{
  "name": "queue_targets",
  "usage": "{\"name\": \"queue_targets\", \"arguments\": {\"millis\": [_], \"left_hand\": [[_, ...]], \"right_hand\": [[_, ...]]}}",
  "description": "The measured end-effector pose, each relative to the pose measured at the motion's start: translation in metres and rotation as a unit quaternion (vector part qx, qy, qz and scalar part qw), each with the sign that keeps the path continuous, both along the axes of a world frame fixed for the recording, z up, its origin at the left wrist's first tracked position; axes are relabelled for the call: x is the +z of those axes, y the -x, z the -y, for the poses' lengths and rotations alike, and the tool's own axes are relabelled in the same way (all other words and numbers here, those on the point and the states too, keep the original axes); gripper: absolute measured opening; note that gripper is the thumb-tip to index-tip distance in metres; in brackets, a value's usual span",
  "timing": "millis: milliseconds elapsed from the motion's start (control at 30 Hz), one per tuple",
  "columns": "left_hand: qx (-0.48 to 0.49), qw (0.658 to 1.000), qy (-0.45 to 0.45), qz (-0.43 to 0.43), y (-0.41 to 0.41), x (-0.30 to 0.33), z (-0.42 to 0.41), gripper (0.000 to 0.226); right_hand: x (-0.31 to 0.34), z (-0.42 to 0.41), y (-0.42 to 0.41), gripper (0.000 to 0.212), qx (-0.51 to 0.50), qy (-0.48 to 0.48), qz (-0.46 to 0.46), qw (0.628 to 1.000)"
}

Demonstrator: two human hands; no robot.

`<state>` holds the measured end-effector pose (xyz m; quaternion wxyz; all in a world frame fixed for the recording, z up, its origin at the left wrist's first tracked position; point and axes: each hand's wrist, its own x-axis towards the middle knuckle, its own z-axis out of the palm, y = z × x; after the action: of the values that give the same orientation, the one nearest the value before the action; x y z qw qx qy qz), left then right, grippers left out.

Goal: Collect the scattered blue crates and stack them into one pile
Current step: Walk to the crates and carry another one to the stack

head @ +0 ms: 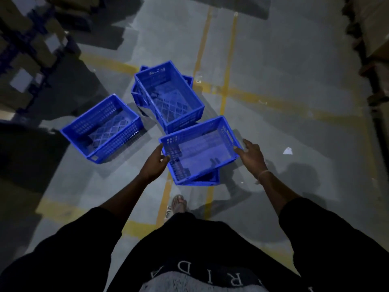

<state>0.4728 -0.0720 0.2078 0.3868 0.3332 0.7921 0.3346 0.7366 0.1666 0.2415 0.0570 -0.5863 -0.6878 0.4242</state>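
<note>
Two hands grip my near crate (202,150) by its short ends — left hand (154,163) on the left rim, right hand (251,157) on the right. Just beyond stands the pile (170,98); another crate (103,128) sits left on the floor (284,123).

— What are we wearing up top?

— A black top with loose sleeves; the left sleeve (69,239) and the right sleeve (328,226) both end near the elbow, so our forearms are bare down to the left hand (152,165) and the right hand (251,157).

— Any markings?

— Pale capital letters (189,275) run across the chest, seen upside down from here; we can read R, I, D, A.

— Jewellery?

— A thin, light band (264,173) circles our right wrist.

— And the feet?

— One foot (179,204) shows, in an open sandal with bare toes.
</note>
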Motion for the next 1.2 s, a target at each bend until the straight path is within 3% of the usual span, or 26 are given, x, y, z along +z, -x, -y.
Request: {"name": "queue_targets", "arguments": {"millis": [167, 467, 767, 967, 1067, 1200], "left_hand": [[0.032, 0.999, 0.040, -0.004, 0.007, -0.008, -0.030, 0.068], [0.143, 0.983, 0.115, -0.004, 0.003, -0.061, -0.069, 0.070], [0.217, 0.961, 0.169, -0.032, -0.007, -0.220, -0.114, 0.075], [0.250, 0.956, 0.154, 0.006, 0.012, -0.333, -0.130, 0.102], [0.271, 0.951, 0.150, 0.022, 0.013, -0.372, -0.140, 0.100], [0.288, 0.948, 0.133, -0.034, 0.009, -0.406, -0.145, 0.106]], "right_hand": [[-0.018, -0.059, 0.026, 0.069, 0.035, 0.030, 0.023, 0.999], [-0.082, -0.153, 0.051, 0.065, 0.146, 0.061, 0.067, 0.985], [-0.258, -0.239, 0.055, 0.074, 0.234, 0.025, 0.144, 0.961], [-0.366, -0.275, 0.068, 0.076, 0.232, -0.012, 0.182, 0.955], [-0.408, -0.286, 0.075, 0.077, 0.228, -0.003, 0.175, 0.958], [-0.443, -0.291, 0.081, 0.074, 0.231, -0.004, 0.183, 0.956]]}}
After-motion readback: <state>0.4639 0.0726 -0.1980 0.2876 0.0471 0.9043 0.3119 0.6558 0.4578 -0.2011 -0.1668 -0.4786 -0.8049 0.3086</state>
